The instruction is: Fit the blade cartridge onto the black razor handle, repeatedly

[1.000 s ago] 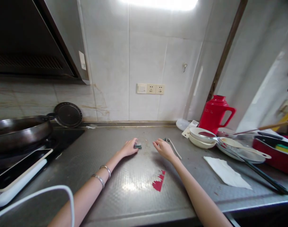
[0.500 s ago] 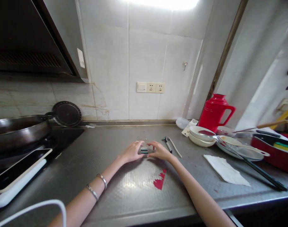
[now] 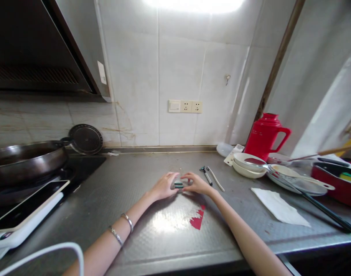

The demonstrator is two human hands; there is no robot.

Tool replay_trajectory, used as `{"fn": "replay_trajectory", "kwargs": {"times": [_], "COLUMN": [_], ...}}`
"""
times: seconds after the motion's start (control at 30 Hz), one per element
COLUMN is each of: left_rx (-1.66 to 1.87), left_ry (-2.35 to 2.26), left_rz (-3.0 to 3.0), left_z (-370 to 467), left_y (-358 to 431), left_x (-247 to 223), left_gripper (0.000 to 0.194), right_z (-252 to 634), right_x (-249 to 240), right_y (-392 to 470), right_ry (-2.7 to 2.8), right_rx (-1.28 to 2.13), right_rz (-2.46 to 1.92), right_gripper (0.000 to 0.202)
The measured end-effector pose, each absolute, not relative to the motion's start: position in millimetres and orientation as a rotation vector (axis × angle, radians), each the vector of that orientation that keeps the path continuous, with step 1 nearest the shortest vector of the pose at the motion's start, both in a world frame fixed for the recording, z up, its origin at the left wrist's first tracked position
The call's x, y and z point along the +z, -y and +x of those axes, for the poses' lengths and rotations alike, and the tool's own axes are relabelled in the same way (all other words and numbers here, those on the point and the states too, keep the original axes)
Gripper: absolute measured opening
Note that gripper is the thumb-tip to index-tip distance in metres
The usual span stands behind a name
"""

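Observation:
A small clear plastic case (image 3: 178, 185) with dark green bars in it, which look like razor blade cartridges, is held low over the steel counter. My left hand (image 3: 165, 186) grips its left side, thumb toward the case. On the opposite side my right hand (image 3: 196, 183) has curled fingers and thumb against the case's right edge. Just right of the right hand lies a razor (image 3: 206, 176), dark head pointing away. Beside it rests a thin white curved stick (image 3: 216, 179), whose kind I cannot make out. Nearer to me a torn red piece (image 3: 197, 221) lies flat.
Stacked white bowls (image 3: 247, 171), a red thermos (image 3: 263, 138), a white paper sheet (image 3: 279, 207) and a red pot (image 3: 335, 184) stand to the right. At left are a frying pan (image 3: 25, 161), a white device with a dark panel (image 3: 34, 222) and a white cable (image 3: 48, 249).
The view has shifted slightly, so everything appears a little further right. My hands have drawn slightly closer together around the clear case. The razor and red piece stay in place.

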State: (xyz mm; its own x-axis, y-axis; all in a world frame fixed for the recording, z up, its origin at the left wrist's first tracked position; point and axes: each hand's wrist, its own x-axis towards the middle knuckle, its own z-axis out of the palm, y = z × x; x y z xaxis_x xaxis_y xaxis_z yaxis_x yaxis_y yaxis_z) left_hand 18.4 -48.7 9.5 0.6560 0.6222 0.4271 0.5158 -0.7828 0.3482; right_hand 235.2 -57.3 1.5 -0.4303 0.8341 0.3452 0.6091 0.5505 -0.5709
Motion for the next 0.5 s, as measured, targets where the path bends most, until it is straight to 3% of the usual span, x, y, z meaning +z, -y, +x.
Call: {"fn": "replay_trajectory", "kwargs": {"times": [0.1, 0.5], "left_rx": [0.858, 0.928], "left_ry": [-0.956, -0.983], "left_rz": [2.648, 2.577], "left_z": [18, 12], "left_y": [48, 39], "left_x": [10, 7], "left_gripper": [0.065, 0.044], "right_z": [248, 403], "right_x": [9, 42], "right_y": [55, 30], "right_ry": [2.131, 1.874], "right_rx": [0.457, 0.491], "right_rz": [-1.210, -1.768], "right_gripper": [0.052, 0.054]}}
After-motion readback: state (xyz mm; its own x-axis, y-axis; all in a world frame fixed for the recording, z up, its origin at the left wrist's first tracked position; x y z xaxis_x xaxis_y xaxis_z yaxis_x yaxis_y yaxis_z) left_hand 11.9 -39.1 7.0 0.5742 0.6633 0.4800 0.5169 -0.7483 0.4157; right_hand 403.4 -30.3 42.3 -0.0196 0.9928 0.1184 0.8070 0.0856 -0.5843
